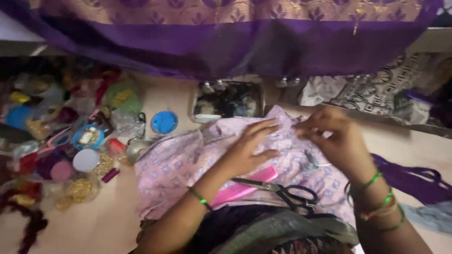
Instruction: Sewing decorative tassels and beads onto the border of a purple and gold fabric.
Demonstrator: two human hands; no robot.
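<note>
The floor [155, 96] was a pale, smooth surface. On it lay a pink patterned cloth [179, 164], spread out and rumpled. To its left sat a scatter of craft bits — a round blue lid [164, 122], a white disc [86, 160], a pink disc [61, 170], gold trims [80, 189]. A dark rectangular tray [228, 101] rested just beyond the cloth, and purple cord [414, 178] trailed at the right — near printed paper [376, 91].

A left hand [249, 150] lies flat on pink printed cloth [188, 164] while the right hand [334, 136] pinches its upper edge. Black-handled scissors [282, 190] and a pink comb [245, 186] rest on the cloth; small containers [89, 146] crowd the floor at left.
</note>
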